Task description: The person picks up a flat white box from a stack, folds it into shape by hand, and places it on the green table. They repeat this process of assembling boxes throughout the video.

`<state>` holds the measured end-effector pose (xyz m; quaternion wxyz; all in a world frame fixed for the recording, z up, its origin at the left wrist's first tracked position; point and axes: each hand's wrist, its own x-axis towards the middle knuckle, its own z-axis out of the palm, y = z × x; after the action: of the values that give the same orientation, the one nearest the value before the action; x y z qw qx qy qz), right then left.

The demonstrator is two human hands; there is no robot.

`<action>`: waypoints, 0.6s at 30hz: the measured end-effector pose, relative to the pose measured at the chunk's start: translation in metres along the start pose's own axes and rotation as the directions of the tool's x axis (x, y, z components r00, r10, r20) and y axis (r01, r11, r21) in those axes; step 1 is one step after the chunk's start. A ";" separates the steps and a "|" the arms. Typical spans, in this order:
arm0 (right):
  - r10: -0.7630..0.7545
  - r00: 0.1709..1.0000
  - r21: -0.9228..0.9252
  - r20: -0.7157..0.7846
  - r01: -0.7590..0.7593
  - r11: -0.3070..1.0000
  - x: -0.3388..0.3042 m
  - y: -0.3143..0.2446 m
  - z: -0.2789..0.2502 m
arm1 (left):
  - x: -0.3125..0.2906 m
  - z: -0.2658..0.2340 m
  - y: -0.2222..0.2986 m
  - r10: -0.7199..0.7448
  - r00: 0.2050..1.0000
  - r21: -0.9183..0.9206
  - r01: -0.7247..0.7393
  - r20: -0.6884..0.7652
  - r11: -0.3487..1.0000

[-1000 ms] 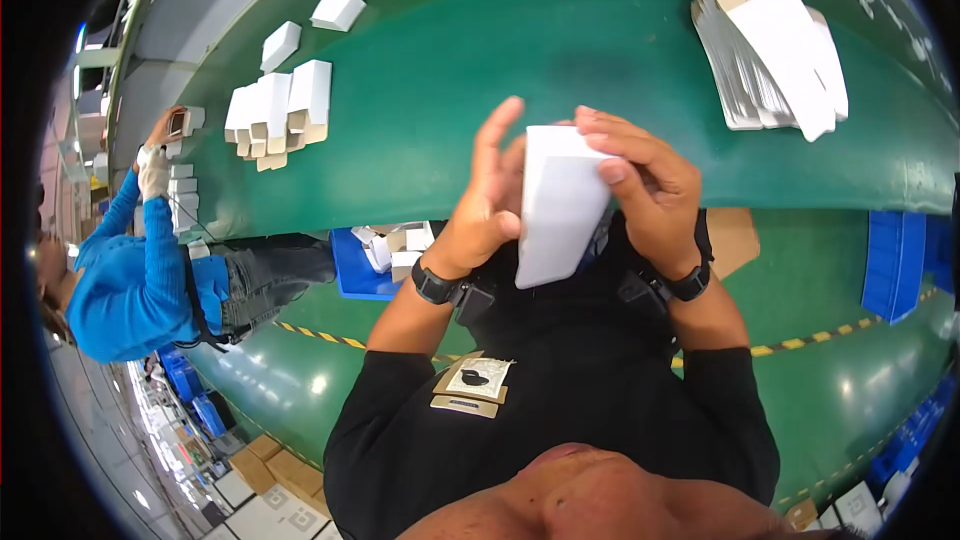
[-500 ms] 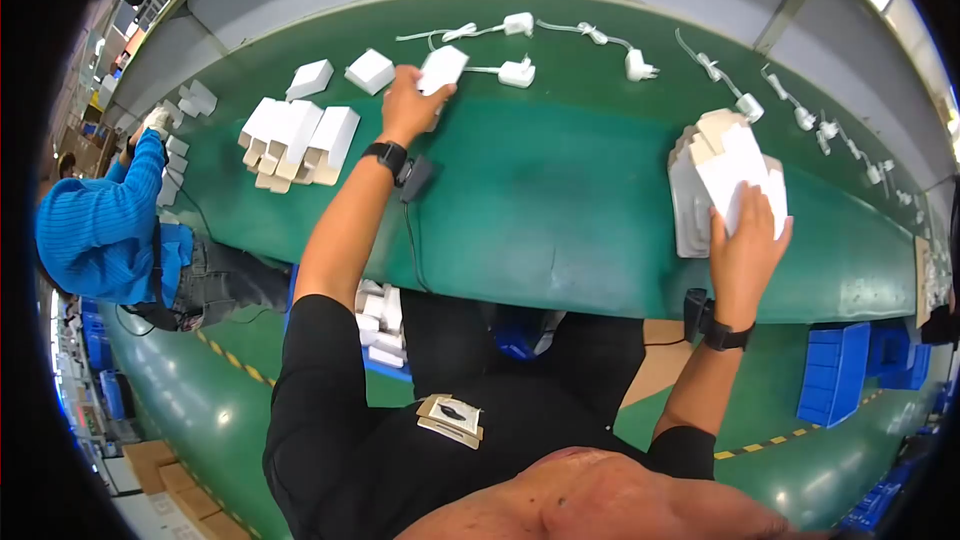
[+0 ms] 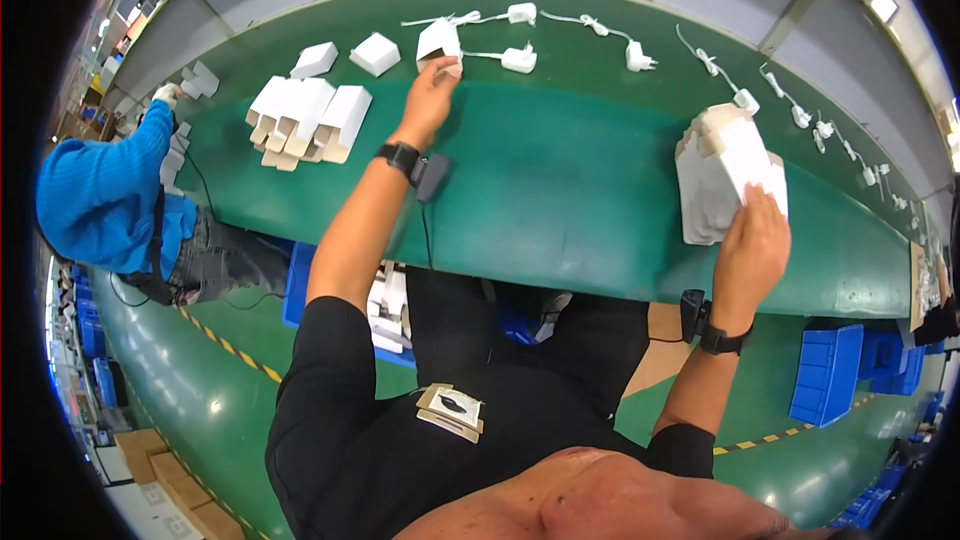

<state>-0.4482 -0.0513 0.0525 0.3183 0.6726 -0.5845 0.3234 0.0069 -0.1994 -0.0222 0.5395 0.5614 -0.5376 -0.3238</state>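
My left hand (image 3: 431, 100) reaches to the far side of the green bench, its fingers closed at the near end of a small white box (image 3: 437, 38). That end gapes, with a flap by my fingertips. On the right, my right hand (image 3: 756, 245) has its fingers drawn together on the near edge of a white carton (image 3: 733, 155). This carton lies on top of a pile of nested or folded white cartons (image 3: 700, 202) with tan insides. Just right of the left-hand box lies a white plug adapter (image 3: 518, 59), its cable running toward the box.
Several white boxes (image 3: 302, 110) with open ends cluster left, with two more boxes (image 3: 375, 54) behind. White adapters (image 3: 640, 58) with tied cables line the far edge. A co-worker in a blue top (image 3: 105, 205) works at left. Blue bins (image 3: 828, 375) stand below right.
The left-hand box has moved slightly away and now rests with its open end toward me. My right-hand fingers have gone from spread on the pile to gathered at a carton's edge.
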 end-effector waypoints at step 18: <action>-0.207 0.879 0.901 0.429 -0.399 0.173 -0.040 -0.148 -0.049 | -0.231 0.045 0.081 0.200 0.779 -0.530 0.192 0.594 0.826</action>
<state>-0.3090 0.0282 0.0412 -0.3582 0.7316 -0.3384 0.4711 -0.1054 0.0226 -0.0041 0.4709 0.2347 -0.5667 -0.6341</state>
